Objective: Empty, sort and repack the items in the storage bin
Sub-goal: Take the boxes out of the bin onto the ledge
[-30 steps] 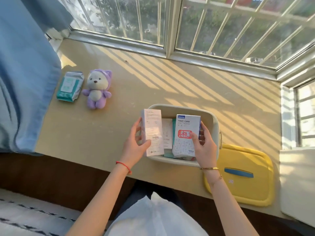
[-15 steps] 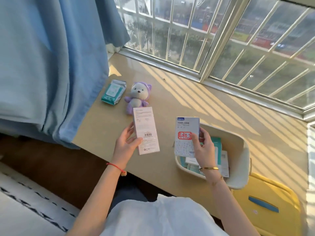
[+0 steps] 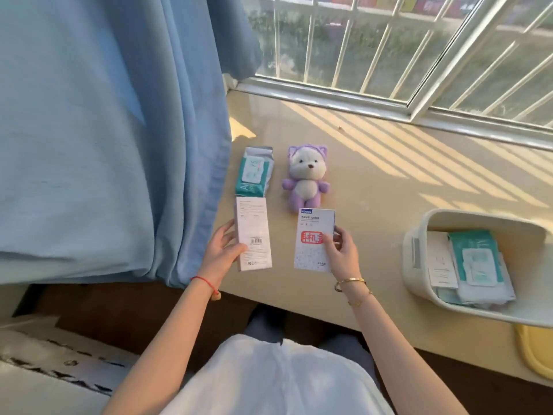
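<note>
Here my left hand [image 3: 223,253] gripped the pale box [image 3: 253,233] and my right hand [image 3: 341,254] the blue-topped box [image 3: 314,238], low in the frame's middle beside the wipes pack [image 3: 256,172], clear of the bin [image 3: 419,265], apparently for sorting.

Bright window sunlight, striped shadows, wide-angle warp

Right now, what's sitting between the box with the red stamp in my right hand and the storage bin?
Nothing. In the head view, only bare sill runs from the red-stamp box, held by the right hand, to the storage bin.
</note>
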